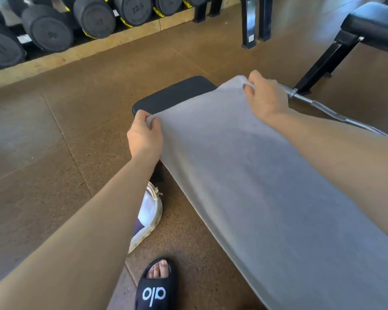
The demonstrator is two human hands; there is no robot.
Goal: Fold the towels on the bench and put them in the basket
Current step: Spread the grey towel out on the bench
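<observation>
Gym bench (175, 92), towel (244, 175) far corners pinched by left hand (145, 136), right hand (266, 96)

Black dumbbells (47, 30) are lying in a row on a low rack along the far wall, one marked 20 and another 22.5. A wooden plinth (94, 49) is running beneath them. Brown speckled rubber flooring (54, 130) is covering the ground. A second black bench (372, 23) is standing at far right, with a chrome barbell (318, 106) lying near it. A white sneaker (148, 215) is resting beside a black slide sandal (155, 289) that a foot is wearing.
</observation>
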